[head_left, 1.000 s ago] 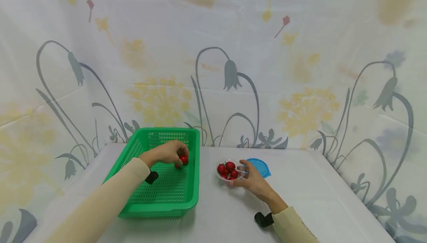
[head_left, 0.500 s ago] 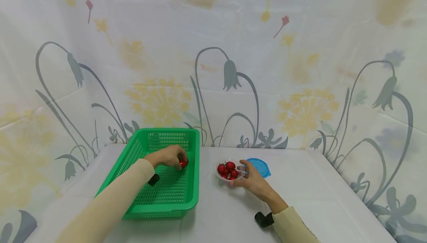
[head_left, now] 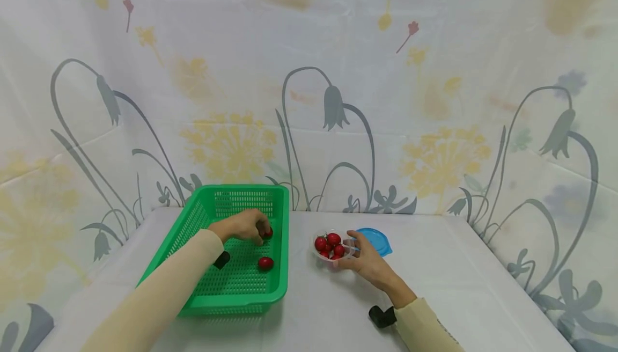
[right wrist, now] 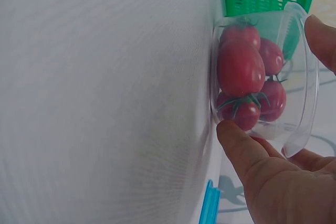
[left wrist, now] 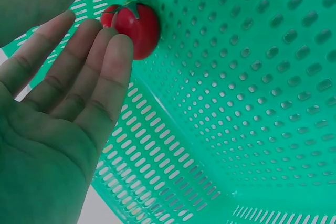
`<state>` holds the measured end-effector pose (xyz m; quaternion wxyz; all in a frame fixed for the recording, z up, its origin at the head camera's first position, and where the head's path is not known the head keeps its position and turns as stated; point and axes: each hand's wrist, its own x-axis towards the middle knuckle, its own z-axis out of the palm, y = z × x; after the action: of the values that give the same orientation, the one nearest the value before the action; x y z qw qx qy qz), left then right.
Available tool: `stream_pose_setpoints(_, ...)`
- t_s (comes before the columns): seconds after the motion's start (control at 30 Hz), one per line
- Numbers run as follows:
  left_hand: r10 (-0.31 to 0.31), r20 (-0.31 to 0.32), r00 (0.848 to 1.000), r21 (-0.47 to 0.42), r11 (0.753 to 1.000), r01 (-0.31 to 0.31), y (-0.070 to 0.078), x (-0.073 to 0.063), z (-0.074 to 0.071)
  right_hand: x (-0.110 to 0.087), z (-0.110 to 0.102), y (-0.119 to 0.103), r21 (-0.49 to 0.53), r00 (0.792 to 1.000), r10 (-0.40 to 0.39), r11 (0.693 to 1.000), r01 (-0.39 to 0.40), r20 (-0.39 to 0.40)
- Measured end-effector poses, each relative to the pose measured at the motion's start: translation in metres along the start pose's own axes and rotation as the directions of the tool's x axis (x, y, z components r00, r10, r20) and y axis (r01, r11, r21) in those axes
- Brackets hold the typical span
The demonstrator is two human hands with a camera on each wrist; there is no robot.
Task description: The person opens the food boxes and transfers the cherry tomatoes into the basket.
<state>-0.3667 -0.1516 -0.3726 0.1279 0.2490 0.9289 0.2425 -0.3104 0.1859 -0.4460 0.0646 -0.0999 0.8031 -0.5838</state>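
My left hand [head_left: 243, 226] is inside a green plastic basket [head_left: 227, 303], its fingers loosely extended and apart from the thumb. Just past its fingertips, a red cherry tomato [left wrist: 137, 27] with a green stem lies against the perforated wall, and a second tomato [left wrist: 108, 15] shows partly behind it. The head view has one tomato [head_left: 265, 263] on the basket floor nearer the front and another [head_left: 268, 232] half hidden by the hand. With thumb and fingers, my right hand [head_left: 369, 266] holds a clear plastic container [right wrist: 296, 93] of several cherry tomatoes [right wrist: 241, 69].
A blue lid [head_left: 376, 241] lies on the white tabletop [head_left: 458, 277] behind the right hand. Beyond the table hangs a pale flower-printed cloth [head_left: 309, 30]. The basket stands left of the container, with a gap between them.
My left hand lowered into the basket and released a tomato; one tomato now lies nearer the basket's front, while another is beside the fingers. The right hand and container stay in place.
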Motion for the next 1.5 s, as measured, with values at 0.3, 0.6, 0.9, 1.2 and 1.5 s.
stream_pose_setpoints(0.3, -0.007, -0.006, 1.000, -0.025, 1.000, 0.007, 0.006, 0.004, -0.001, -0.005, -0.004, 0.002, -0.002, 1.000, 0.005, 1.000, -0.005, -0.008)
stream_pose_setpoints(0.6, 0.073, -0.042, 0.996, -0.081, 0.994, -0.076, 0.023, 0.004, -0.002, -0.008, -0.005, 0.002, 0.001, 1.000, 0.017, 1.000, -0.017, -0.019)
stream_pose_setpoints(0.9, 0.141, -0.160, 0.977, -0.075, 0.985, -0.155, 0.051, 0.012, -0.005, -0.007, -0.007, 0.003, 0.012, 1.000, 0.000, 1.000, 0.000, -0.007)
stream_pose_setpoints(1.2, 0.229, -0.138, 0.964, -0.050, 0.970, -0.238, 0.085, 0.030, -0.003, -0.007, -0.004, 0.001, 0.014, 1.000, 0.008, 1.000, -0.008, -0.015)
stream_pose_setpoints(1.5, 0.201, -0.022, 0.979, 0.029, 0.979, -0.200, 0.118, 0.045, 0.005, -0.001, 0.000, -0.001, -0.007, 1.000, 0.018, 1.000, -0.018, -0.002)
